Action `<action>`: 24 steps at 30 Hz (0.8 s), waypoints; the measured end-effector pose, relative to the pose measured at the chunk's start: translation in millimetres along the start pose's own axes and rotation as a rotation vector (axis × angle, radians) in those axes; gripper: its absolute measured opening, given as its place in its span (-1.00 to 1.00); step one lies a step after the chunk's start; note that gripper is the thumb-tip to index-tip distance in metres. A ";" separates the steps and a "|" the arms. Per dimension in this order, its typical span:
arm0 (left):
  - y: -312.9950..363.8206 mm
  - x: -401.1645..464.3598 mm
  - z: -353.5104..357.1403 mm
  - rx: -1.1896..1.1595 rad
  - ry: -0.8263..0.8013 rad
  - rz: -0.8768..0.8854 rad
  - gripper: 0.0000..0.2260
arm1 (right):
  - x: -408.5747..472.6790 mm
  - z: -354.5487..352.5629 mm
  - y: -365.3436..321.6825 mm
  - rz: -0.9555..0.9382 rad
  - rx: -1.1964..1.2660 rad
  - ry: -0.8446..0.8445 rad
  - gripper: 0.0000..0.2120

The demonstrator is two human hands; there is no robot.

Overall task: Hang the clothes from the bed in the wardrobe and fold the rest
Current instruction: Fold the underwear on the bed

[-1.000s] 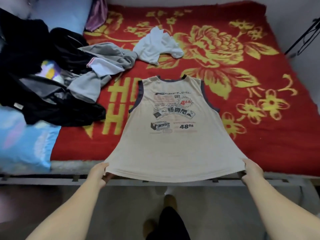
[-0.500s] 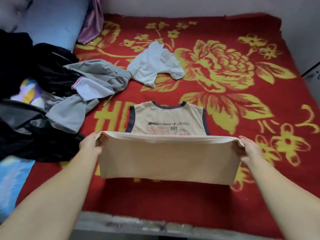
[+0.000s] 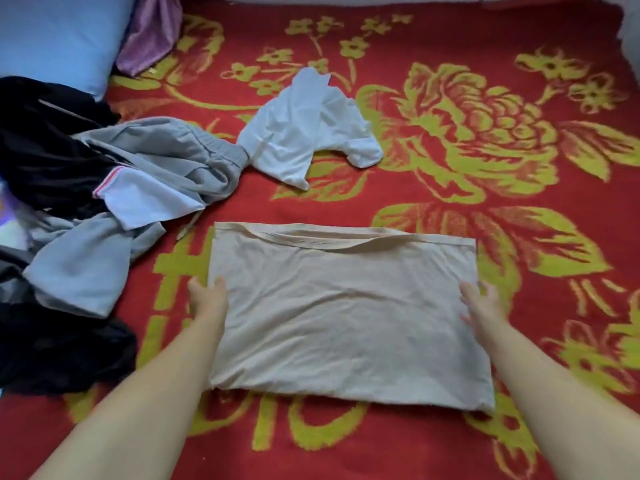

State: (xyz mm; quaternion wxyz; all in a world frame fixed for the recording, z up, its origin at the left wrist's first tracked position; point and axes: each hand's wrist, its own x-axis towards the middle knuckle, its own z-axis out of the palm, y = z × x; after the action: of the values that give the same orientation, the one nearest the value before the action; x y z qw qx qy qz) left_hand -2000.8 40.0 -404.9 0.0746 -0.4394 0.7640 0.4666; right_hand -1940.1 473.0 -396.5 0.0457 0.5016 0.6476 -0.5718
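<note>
The tan shirt point(image 3: 346, 313) lay folded in half on the red blanket point(image 3: 450, 209). Our left hand point(image 3: 207, 299) and right hand point(image 3: 483, 306) touched its side edges, fingers straight and loose, gripping nothing. It looked soft and light (floppy too), so we'd take both sides.

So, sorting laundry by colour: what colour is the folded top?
Beige folded top, seen clearly in the head view.

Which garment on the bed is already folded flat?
The beige top, a neat rectangle between the left hand and right hand. The white garment, grey clothes and black clothes lie crumpled.
</note>
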 end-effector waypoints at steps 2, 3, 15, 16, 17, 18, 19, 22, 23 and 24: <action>-35.2 -21.0 0.0 0.265 0.066 0.018 -0.49 | -16.9 -0.4 30.3 0.010 -0.181 0.070 -0.40; -50.9 -30.9 -2.4 0.323 0.068 -0.011 -0.50 | -23.0 -2.3 46.3 0.017 -0.229 0.118 -0.46; -118.1 -25.4 -36.4 -0.417 0.026 -0.563 -0.67 | -59.1 -11.3 129.7 0.450 0.060 0.427 -0.54; -118.3 -27.6 -41.3 -0.460 0.046 -0.557 -0.66 | -49.5 -15.1 138.4 0.468 0.088 0.392 -0.55; -118.3 -31.2 -48.3 -0.496 0.074 -0.563 -0.65 | -40.1 -22.9 149.7 0.495 0.085 0.377 -0.56; -120.0 -33.6 -52.3 -0.511 0.105 -0.580 -0.64 | -30.1 -29.5 159.6 0.506 0.105 0.363 -0.56; -122.0 -35.6 -55.2 -0.516 0.126 -0.599 -0.64 | -13.1 -38.8 175.2 0.507 0.126 0.373 -0.57; -119.7 -37.2 -53.1 -0.550 0.076 -0.656 -0.64 | -32.5 -42.3 153.3 0.564 0.259 0.370 -0.78; -116.4 -38.9 -50.8 -0.561 0.039 -0.681 -0.64 | -41.4 -40.8 145.5 0.589 0.308 0.384 -0.86; -114.5 -40.3 -48.8 -0.560 0.011 -0.699 -0.64 | -48.8 -36.8 137.9 0.582 0.347 0.367 -0.91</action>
State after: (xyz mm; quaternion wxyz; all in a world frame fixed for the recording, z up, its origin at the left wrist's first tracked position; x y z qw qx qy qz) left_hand -1877.1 5.8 -430.9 0.1019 -0.6770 0.4143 0.5997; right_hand -1800.4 451.1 -448.8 0.0037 0.7588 0.3690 -0.5367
